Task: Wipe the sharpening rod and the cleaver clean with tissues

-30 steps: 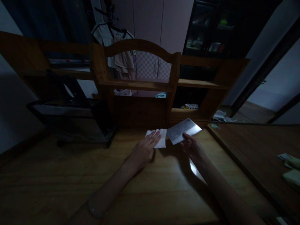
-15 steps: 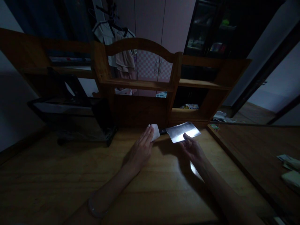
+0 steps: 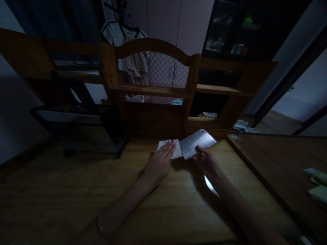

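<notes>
A cleaver (image 3: 195,141) with a broad shiny blade and a small hole near its far top corner is held above the wooden desk (image 3: 102,190). My right hand (image 3: 206,161) pinches the lower edge of the blade, thumb on its upper face. My left hand (image 3: 160,161) has a folded white paper or cloth wipe (image 3: 176,153) under its fingers, pressed over the place of the cleaver's handle. The wipe reaches the blade's left end and hides the handle. The left fingers lie close together on the wipe.
A dark rack-like appliance (image 3: 81,132) stands at the left of the desk. Behind is a wooden shelf frame (image 3: 153,90). To the right, a lower brown surface (image 3: 278,163) holds pale papers or cloths (image 3: 316,177).
The wipe has slid right along the handle to the blade, covering the black part seen before. The cleaver has tilted, its hole now showing and the bright glare gone.
</notes>
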`<action>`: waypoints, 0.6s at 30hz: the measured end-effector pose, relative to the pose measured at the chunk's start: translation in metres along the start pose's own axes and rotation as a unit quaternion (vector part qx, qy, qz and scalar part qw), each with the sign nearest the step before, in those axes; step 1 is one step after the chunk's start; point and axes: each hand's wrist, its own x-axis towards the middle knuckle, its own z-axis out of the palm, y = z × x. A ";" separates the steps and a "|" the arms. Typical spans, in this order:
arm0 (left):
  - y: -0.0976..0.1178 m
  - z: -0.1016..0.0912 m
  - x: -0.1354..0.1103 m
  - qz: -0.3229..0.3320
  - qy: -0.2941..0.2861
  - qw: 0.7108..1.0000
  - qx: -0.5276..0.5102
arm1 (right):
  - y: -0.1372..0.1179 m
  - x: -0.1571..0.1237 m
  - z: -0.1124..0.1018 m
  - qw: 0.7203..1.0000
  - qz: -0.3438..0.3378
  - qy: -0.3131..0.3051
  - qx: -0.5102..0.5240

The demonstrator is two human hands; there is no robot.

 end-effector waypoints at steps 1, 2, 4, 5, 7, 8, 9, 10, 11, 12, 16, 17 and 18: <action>0.000 0.000 0.000 0.004 -0.001 1.000 0.000 | 0.001 -0.001 0.001 1.000 0.002 0.001 0.001; 0.000 0.000 0.000 0.008 -0.001 1.000 0.000 | 0.001 -0.001 0.002 1.000 0.003 0.002 0.003; -0.001 -0.002 0.000 0.020 -0.006 1.000 0.000 | 0.000 -0.003 0.004 1.000 0.006 0.006 0.008; -0.001 -0.003 0.001 0.029 -0.010 1.000 0.000 | -0.001 -0.004 0.004 1.000 0.008 0.008 0.011; 0.000 -0.005 0.002 0.046 -0.016 0.999 0.003 | -0.005 -0.006 0.006 1.000 0.012 0.012 0.018; 0.001 -0.005 0.002 0.053 -0.019 0.998 0.006 | -0.007 -0.008 0.007 1.000 0.014 0.014 0.021; 0.002 -0.006 0.003 0.058 -0.019 0.998 0.010 | -0.009 -0.010 0.008 0.999 0.016 0.015 0.023; 0.004 -0.006 0.003 0.060 -0.018 0.998 0.016 | -0.012 -0.012 0.009 0.999 0.018 0.016 0.024; 0.005 -0.007 0.004 0.060 -0.017 0.998 0.022 | -0.014 -0.013 0.010 0.999 0.020 0.017 0.026; 0.007 -0.007 0.004 0.058 -0.016 0.998 0.029 | -0.015 -0.015 0.010 0.999 0.022 0.018 0.026; 0.010 -0.008 0.005 0.049 -0.004 0.997 0.053 | -0.017 -0.016 0.011 0.999 0.020 0.023 0.032; 0.011 -0.009 0.005 0.048 -0.002 0.997 0.056 | -0.017 -0.016 0.010 0.999 0.015 0.023 0.034; 0.012 -0.010 0.005 0.047 0.001 0.997 0.057 | -0.017 -0.015 0.009 0.999 0.008 0.023 0.038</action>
